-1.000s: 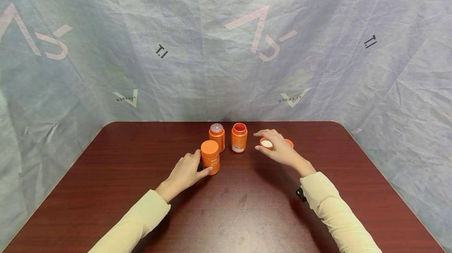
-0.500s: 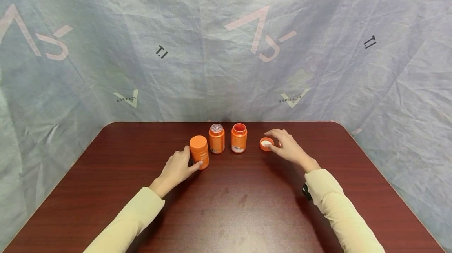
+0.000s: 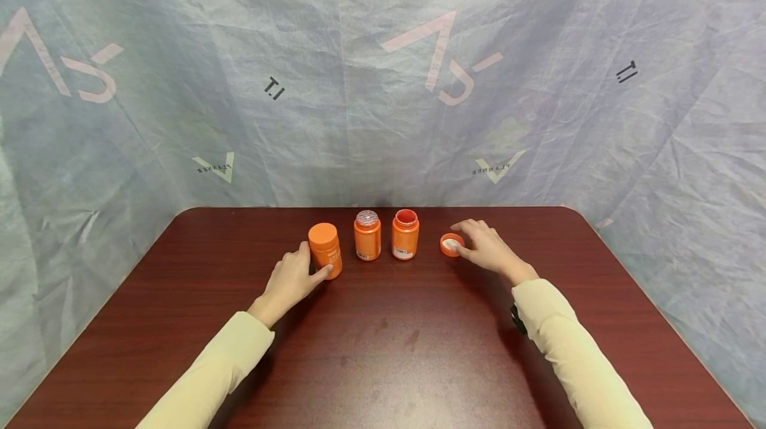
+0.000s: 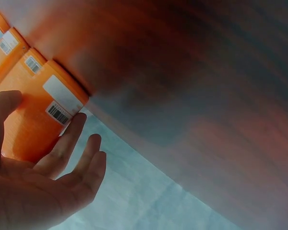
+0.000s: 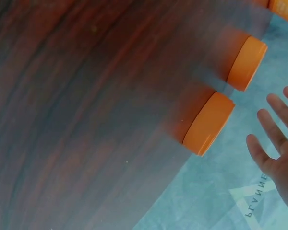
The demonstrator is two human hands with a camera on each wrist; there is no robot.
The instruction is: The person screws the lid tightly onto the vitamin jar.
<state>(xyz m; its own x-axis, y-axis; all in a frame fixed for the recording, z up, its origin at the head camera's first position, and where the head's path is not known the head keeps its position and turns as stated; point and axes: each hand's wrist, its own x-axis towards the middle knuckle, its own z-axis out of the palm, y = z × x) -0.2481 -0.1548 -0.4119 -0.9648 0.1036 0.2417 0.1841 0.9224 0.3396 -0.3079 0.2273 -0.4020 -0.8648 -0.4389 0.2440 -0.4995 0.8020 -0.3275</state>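
My left hand (image 3: 290, 279) holds an orange pill bottle (image 3: 325, 251) with its screw cap on, at the left end of a row. In the left wrist view the thumb lies on one side of the bottle (image 4: 36, 110) and the fingers reach round the other. Over the right side of the table hovers my right hand (image 3: 487, 249), fingers apart and nothing in them. Beside it an orange lid (image 3: 451, 245) lies with its white inside up. A second orange lid (image 5: 209, 123) shows in the right wrist view; the hand hides it from the head camera.
Two uncapped orange bottles stand in the middle: one with a silvery seal (image 3: 368, 237) over its mouth, the other bottle (image 3: 405, 236) with an open red-orange mouth. The dark wooden table (image 3: 389, 349) ends at a grey cloth backdrop (image 3: 335, 116).
My left hand has moved the capped bottle left and farther back, away from the sealed bottle it partly covered. My right hand has shifted right, uncovering the white-lined lid and covering the other.
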